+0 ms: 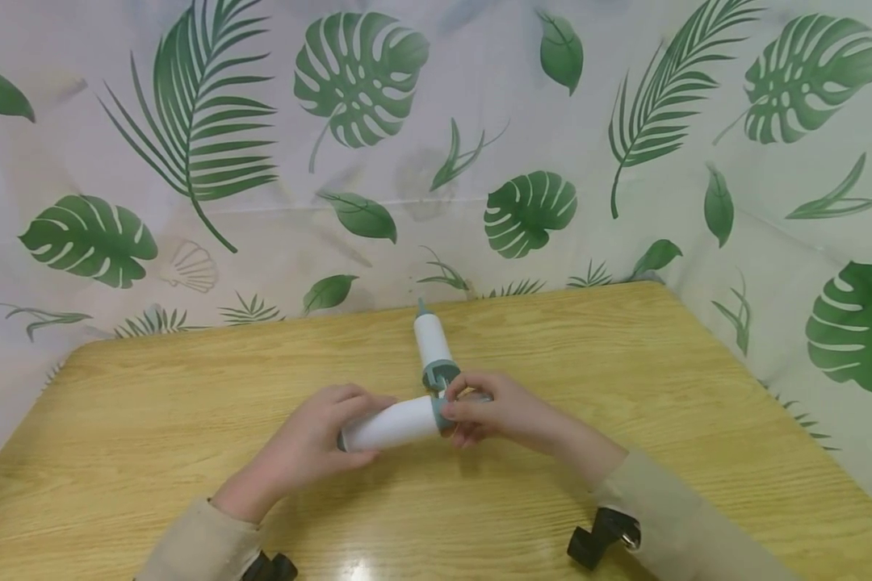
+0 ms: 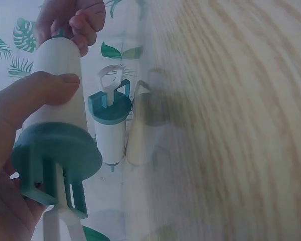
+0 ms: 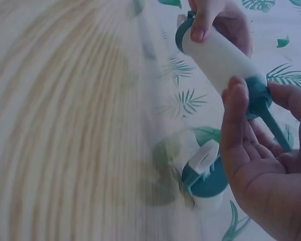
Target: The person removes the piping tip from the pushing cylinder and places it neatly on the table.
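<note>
My left hand (image 1: 308, 444) grips the white barrel of a balloon pump (image 1: 392, 425), thumb along its side in the left wrist view. Teal parts close both ends of that pump; a white pull handle (image 2: 62, 221) sticks out at the end near the left wrist. At the other end, my right hand (image 1: 505, 411) pinches the teal cap (image 3: 257, 95) between thumb and fingers. A slim teal nozzle (image 3: 276, 128) points from this cap toward the right palm. Just beyond the hands lies a second, similar pump (image 1: 433, 339), its nozzle toward the wall.
A wood-grain table (image 1: 189, 403) spreads under both hands. Behind and to the right of it hangs a white sheet (image 1: 436, 177) printed with green leaves. Dark wrist-worn devices (image 1: 603, 537) show at both cuffs.
</note>
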Demonstrator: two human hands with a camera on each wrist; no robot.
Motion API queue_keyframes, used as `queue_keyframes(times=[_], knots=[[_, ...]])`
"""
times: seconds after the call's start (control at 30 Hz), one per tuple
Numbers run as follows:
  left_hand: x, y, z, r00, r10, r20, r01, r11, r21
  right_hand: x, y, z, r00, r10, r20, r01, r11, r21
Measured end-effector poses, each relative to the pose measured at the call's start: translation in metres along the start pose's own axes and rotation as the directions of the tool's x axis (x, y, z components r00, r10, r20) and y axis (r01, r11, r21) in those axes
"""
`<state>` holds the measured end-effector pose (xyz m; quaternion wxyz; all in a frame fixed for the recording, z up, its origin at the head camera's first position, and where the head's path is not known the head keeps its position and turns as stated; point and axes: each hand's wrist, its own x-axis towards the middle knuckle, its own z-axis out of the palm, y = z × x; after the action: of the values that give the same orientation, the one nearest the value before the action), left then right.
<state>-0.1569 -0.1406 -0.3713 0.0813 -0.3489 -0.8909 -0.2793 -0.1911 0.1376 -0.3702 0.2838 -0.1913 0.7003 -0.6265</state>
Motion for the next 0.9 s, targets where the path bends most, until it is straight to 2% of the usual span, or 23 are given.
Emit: queue_keyframes(times=[0.13,0.3,0.47,0.6,0.83,0.9], knots=[[-0.001,0.003,0.000,1.000,0.006,0.024,-0.007,1.000,0.014,-0.004,0.002,-0.003,0.999,-0.007,0.049,0.012,0.996,-0.086],[-0.003,0.003,0.002,0.999,0.008,0.036,-0.008,1.000,0.018,-0.004,0.005,-0.001,0.998,-0.010,0.062,0.023,0.979,-0.203],[-0.002,0.003,0.004,1.000,0.007,0.029,-0.006,1.000,-0.013,-0.002,0.007,0.002,0.999,-0.041,0.024,0.046,0.958,-0.283],[-0.001,0.004,0.005,0.999,-0.001,0.034,0.002,1.000,-0.028,-0.001,0.007,0.003,0.998,-0.066,-0.006,0.061,0.953,-0.297],[0.000,0.004,0.005,0.997,-0.028,0.066,0.032,0.998,-0.062,-0.002,0.011,0.002,0.986,-0.157,-0.051,0.118,0.885,-0.450],[-0.001,0.003,0.005,0.997,-0.036,0.074,0.041,0.997,-0.071,-0.002,0.012,0.002,0.984,-0.167,-0.055,0.125,0.884,-0.450]])
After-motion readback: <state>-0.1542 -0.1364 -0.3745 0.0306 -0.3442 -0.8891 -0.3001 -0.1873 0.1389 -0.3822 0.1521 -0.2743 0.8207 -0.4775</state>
